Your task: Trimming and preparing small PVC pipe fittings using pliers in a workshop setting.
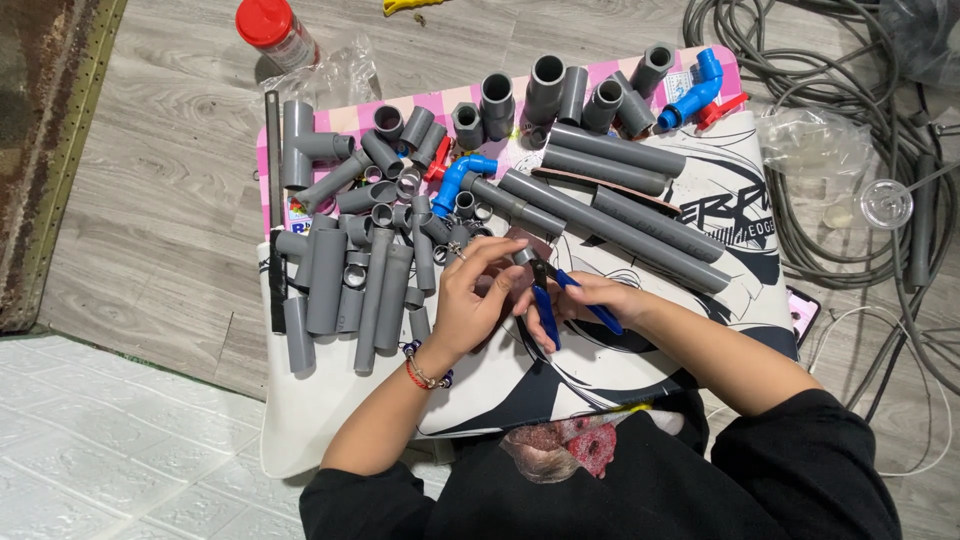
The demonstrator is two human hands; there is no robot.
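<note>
The left hand (470, 300) pinches a small grey pipe fitting (522, 256) over the board (700, 330) while the right hand (590, 298) grips blue-handled pliers (548, 295) on it, so steady squeezing seems needed next.

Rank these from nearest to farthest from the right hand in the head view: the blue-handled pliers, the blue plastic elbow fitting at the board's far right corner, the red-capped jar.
1. Blue-handled pliers: held in the right hand itself.
2. Blue plastic elbow fitting: farther out, at the far right corner of the board.
3. Red-capped jar: farthest, on the floor beyond the board's far left corner.
</note>
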